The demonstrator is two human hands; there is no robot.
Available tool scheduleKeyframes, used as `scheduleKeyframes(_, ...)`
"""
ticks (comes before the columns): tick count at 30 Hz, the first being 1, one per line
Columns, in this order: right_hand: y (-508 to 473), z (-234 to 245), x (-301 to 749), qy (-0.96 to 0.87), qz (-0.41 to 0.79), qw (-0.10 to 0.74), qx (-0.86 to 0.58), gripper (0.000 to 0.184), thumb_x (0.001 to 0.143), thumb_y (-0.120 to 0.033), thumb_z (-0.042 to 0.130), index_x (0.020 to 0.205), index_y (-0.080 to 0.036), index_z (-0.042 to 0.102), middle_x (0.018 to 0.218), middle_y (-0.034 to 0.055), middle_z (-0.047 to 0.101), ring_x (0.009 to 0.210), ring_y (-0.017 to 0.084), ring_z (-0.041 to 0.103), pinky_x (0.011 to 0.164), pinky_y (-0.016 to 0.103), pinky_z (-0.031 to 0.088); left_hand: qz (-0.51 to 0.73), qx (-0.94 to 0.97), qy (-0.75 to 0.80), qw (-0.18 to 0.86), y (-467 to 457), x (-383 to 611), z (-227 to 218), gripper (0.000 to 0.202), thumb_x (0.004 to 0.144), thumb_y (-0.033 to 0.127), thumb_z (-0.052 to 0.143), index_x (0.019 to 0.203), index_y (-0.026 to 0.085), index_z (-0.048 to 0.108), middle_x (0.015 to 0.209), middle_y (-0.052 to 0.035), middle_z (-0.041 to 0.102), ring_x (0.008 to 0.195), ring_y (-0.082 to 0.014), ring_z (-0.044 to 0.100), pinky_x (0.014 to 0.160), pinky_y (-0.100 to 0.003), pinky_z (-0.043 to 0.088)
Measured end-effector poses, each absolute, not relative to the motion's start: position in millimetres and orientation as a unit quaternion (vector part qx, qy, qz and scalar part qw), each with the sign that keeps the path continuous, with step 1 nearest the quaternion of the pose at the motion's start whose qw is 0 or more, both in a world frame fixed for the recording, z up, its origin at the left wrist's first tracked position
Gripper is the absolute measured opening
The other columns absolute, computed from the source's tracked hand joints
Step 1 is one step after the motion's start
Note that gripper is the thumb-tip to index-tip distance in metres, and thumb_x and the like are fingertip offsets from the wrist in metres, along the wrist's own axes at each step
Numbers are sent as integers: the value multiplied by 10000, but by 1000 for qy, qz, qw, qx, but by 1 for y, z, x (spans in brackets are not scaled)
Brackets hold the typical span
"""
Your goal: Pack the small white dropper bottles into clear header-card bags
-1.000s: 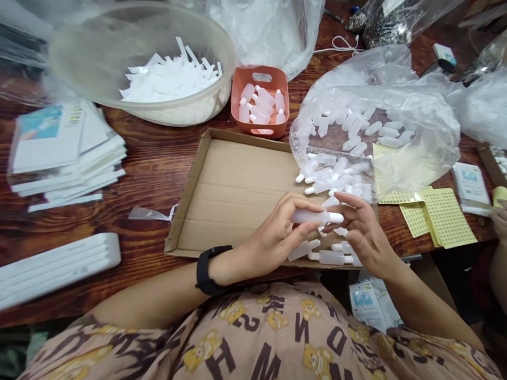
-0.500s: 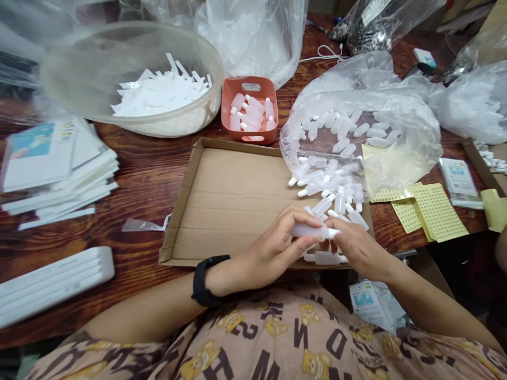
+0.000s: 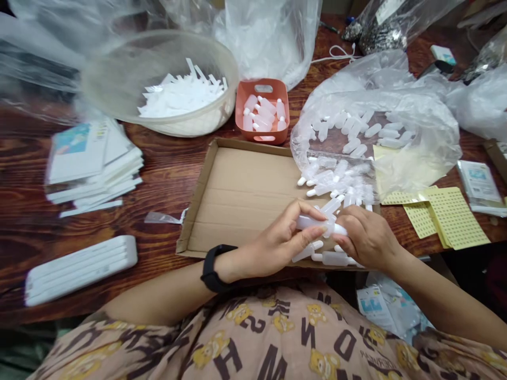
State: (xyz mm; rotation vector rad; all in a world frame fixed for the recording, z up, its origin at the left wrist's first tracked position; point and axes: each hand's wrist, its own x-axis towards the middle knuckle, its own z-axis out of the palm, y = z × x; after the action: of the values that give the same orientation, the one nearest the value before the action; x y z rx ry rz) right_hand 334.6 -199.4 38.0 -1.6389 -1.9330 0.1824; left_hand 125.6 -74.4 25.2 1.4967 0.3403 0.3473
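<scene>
Over the right half of a shallow cardboard tray (image 3: 241,195), my left hand (image 3: 279,240) pinches a small frosted plastic bottle (image 3: 310,222) between thumb and fingers. The bottle lies nearly level, its white cap (image 3: 339,230) pointing right. My right hand (image 3: 368,237) has its thumb and curled fingers closed at that cap; part of the cap is covered by them. Below and behind both hands, loose capped bottles (image 3: 335,258) lie in the tray. More spill from a clear plastic bag (image 3: 430,113) resting over the tray's back right corner.
Behind the tray stands an orange basket (image 3: 263,138) of bottles, beside a translucent basin (image 3: 114,68) of white strips. Stacked packets (image 3: 75,169) and a white power strip (image 3: 83,269) lie left. Yellow sticker sheets (image 3: 455,219) lie right, near the table's front edge.
The view has swung slightly left, so the table things appear further right. My right fingers have curled more tightly at the cap. Another bottle in the tray now shows below my left hand.
</scene>
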Motion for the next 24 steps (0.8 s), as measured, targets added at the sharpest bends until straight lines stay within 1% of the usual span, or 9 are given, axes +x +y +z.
scheduleKeyframes(4,-195,37,333,-723,144,314,-598,439,1176,-455,305,856,-259,533,708,2,611,615,168,586,591,303,457,207,747,79,627,-61,135,31,235,1100,445,587,1195,237,642,1166,-86,656,1048,-209,647,878,-327,521)
scheduleKeyframes(8,-179,36,356,-693,137,303,-639,450,1159,-538,354,943,-253,626,823,25,711,716,188,667,660,316,474,249,813,102,517,1,149,44,204,1084,428,632,1150,242,682,1141,-76,704,1016,-214,651,879,-358,499)
scheduleKeyframes(10,-169,33,386,-656,83,297,-689,418,1138,-550,413,960,-254,648,857,42,725,733,203,665,683,330,480,331,818,181,434,47,155,47,266,1059,514,670,1145,263,685,1199,-49,677,1157,-235,606,989,-380,475)
scheduleKeyframes(13,-156,27,445,-599,-8,272,-753,318,1099,-499,497,980,-252,659,896,75,729,788,238,667,751,363,518,331,843,259,335,108,163,43,376,1049,593,676,1206,253,648,1266,39,621,1337,-213,450,1272,-419,267)
scheduleKeyframes(15,-147,23,485,-568,-39,205,-796,261,1075,-423,506,1070,-231,683,1020,127,761,936,289,702,866,415,548,337,849,288,287,130,169,38,392,1017,549,743,1241,244,643,1386,34,557,1452,-244,339,1350,-471,123)
scheduleKeyframes(16,-142,21,503,-555,-41,168,-814,257,1062,-382,503,1115,-216,692,1087,152,769,1013,315,708,919,443,550,351,850,290,265,133,174,35,385,1009,509,763,1263,244,647,1444,18,523,1480,-261,311,1359,-485,104)
scheduleKeyframes(18,-131,17,534,-532,-31,112,-839,276,1034,-307,500,1181,-193,705,1197,183,764,1129,352,698,983,483,542,376,863,253,225,127,190,31,313,1042,423,716,1295,247,665,1491,-24,498,1475,-278,347,1337,-489,183)
scheduleKeyframes(20,-118,11,558,-515,-12,80,-853,293,995,-242,523,1203,-186,720,1242,189,752,1168,366,689,994,491,541,338,907,154,200,110,215,29,254,1101,317,574,1314,233,682,1445,-68,549,1401,-271,463,1252,-475,332)
scheduleKeyframes(24,-95,-5,587,-478,44,9,-877,320,895,-192,662,1203,-183,745,1253,174,733,1135,346,699,991,454,553,214,961,13,176,76,290,27,349,1099,179,436,1360,181,667,1274,-121,699,1203,-264,655,1040,-407,492)
